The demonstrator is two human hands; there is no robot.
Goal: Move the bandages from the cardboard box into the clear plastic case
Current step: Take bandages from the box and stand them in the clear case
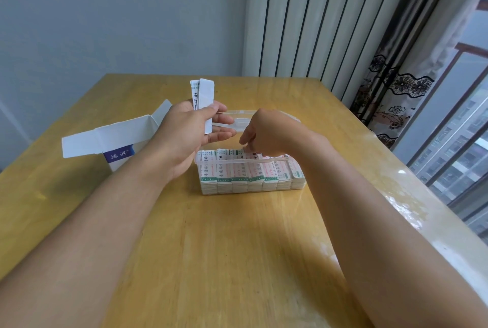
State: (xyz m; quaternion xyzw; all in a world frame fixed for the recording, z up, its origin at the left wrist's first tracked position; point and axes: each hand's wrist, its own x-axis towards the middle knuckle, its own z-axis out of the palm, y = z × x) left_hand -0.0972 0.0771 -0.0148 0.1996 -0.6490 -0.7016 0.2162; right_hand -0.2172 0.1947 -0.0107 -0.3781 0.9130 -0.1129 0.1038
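The left hand (184,129) pinches a few spare bandages (203,98) upright between thumb and fingers, held clear above the surface (237,248) as ready stock. The right hand (266,132) reaches into the clear plastic case (250,187) at mid-surface, fingertips pinching or pressing a packed bandage; which cannot be told. The cardboard box (116,140) stands open toward the left edge, within reach.

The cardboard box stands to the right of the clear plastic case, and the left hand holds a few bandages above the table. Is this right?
Not quite. The head view shows the cardboard box to the left of the clear plastic case, not the right. The rest holds: the left hand holds a few bandages above the table.
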